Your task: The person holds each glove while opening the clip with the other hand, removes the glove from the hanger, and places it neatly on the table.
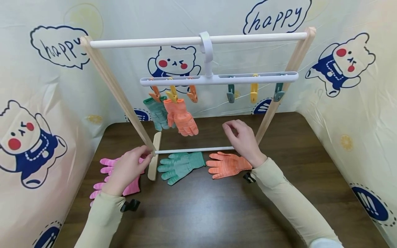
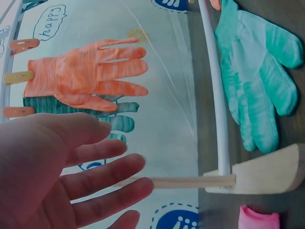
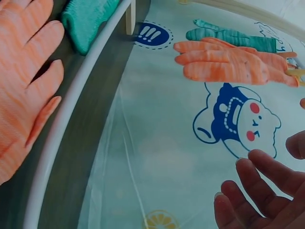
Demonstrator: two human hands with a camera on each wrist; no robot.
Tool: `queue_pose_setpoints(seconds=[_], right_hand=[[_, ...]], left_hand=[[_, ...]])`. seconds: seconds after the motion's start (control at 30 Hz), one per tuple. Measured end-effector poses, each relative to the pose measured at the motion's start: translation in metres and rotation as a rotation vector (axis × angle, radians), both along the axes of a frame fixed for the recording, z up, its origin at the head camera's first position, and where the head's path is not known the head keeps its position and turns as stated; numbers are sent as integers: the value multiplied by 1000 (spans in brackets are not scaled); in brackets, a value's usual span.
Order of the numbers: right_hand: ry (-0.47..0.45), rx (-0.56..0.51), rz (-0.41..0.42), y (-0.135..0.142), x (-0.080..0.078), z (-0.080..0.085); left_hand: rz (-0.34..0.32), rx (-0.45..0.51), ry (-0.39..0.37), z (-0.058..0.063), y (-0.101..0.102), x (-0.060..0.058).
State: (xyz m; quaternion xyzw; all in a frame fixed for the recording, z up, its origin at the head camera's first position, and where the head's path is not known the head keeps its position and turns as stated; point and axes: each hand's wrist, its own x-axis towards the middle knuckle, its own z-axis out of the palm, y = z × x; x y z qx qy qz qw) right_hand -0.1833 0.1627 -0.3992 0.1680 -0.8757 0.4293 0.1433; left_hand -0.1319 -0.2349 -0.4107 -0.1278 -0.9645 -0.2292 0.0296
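My left hand (image 1: 128, 169) is above the pink gloves (image 1: 134, 186), hiding part of them; the left wrist view shows its fingers loosely spread, holding nothing. The right hand (image 1: 245, 140) hovers near the rack's low white rod, above an orange glove (image 1: 227, 164) on the table. Its fingers are relaxed and hold nothing in the right wrist view (image 3: 259, 191). Left of that glove lies a green glove (image 1: 181, 166). From the white hanger (image 1: 186, 81), an orange glove (image 1: 181, 117) hangs by a yellow clothespin (image 1: 172, 93), partly covering a green glove (image 1: 157, 112) held by an orange clothespin (image 1: 155, 94).
A wooden rack with a white top rod (image 1: 139, 42) carries the hanger. One orange clothespin (image 1: 192, 93), a yellow one (image 1: 254, 93) and two dark green ones (image 1: 231, 93) hang without gloves. The rack's wooden foot (image 1: 153, 168) stands beside my left hand. A printed sheet surrounds the brown table (image 1: 198, 213).
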Motion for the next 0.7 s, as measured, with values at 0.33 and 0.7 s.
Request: queue_pose_setpoints(seconds=[0.33, 0.7], right_hand=[[42, 18, 13, -19, -6, 17], [115, -3, 76, -51, -14, 37]], left_hand=[[6, 96, 163, 7, 18, -17], [18, 251, 334, 16, 39, -39]])
